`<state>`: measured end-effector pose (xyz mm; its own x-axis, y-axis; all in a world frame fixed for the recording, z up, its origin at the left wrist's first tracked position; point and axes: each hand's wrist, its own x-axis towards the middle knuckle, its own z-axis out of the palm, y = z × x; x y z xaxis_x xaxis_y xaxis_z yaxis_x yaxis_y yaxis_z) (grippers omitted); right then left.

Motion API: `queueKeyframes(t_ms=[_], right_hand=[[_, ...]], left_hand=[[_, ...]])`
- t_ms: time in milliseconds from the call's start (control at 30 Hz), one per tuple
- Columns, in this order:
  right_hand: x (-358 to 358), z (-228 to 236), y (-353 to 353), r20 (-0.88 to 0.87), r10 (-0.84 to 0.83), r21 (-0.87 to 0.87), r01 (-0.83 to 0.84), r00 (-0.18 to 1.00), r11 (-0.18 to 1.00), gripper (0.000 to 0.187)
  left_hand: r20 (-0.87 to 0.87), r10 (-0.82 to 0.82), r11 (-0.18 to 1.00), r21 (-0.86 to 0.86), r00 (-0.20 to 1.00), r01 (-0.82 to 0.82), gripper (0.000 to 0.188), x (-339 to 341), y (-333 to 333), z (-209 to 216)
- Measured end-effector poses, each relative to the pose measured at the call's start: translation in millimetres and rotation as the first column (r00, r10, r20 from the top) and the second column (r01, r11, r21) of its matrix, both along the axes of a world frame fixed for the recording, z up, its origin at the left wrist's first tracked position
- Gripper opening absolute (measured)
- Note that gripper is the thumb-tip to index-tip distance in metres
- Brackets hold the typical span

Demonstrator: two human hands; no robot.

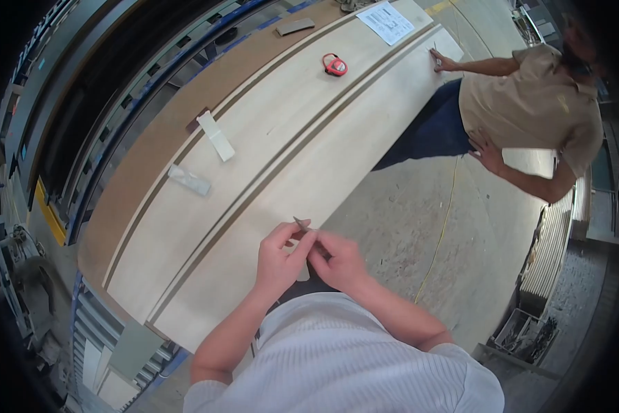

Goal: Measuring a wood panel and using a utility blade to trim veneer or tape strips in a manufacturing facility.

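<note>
My left hand [279, 253] and my right hand [340, 260] meet just above the near edge of a long pale wooden panel [289, 199]. Both are closed, fingertips pinched together around a small, thin, dark pointed piece [300, 223]. Its tip sticks out beyond my fingers; the rest is hidden, so its exact kind does not show. A second pale panel [261, 144] lies alongside, with a narrow dark gap between the two. On it rest a red tape measure [335, 66], a white strip [216, 136] and a clear-looking flat piece [189, 180].
A printed sheet [386, 23] lies toward the panels' far end. Beneath them is a brown board [127, 175] on a blue-framed table. At the right stands a co-worker [523, 103], one hand on the near panel's far end. A black crate [526, 336] sits at lower right.
</note>
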<state>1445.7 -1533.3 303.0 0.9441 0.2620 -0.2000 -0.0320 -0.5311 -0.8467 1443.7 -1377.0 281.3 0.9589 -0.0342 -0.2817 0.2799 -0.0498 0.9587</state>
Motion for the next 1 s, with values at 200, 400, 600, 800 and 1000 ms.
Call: queueKeyframes(t_ms=[200, 400, 600, 800, 1000], right_hand=[[122, -39, 15, -0.217, 0.211, 0.253, -0.154, 0.953, 0.955, 0.033], [253, -149, 4, -0.284, 0.366, 0.174, -0.328, 0.886, 0.928, 0.027], [338, -257, 17, -0.314, 0.435, 0.307, -0.343, 0.844, 0.888, 0.039], [375, -279, 36, -0.268, 0.547, 0.272, -0.482, 0.793, 0.833, 0.048], [393, -291, 52, -0.236, 0.560, 0.036, -0.569, 0.794, 0.821, 0.036]], left_hand=[[-0.296, 0.109, 0.978, -0.141, 0.949, -0.156, 0.036, 80, 24, -43], [-0.393, 0.318, 0.940, 0.013, 0.863, -0.341, 0.033, 157, 27, -123], [-0.341, 0.596, 0.797, 0.144, 0.727, -0.586, 0.024, 241, 5, -227], [-0.499, 0.671, 0.615, -0.040, 0.549, -0.788, 0.023, 285, 5, -270], [-0.308, 0.671, 0.693, -0.063, 0.674, -0.718, 0.019, 294, 16, -288]])
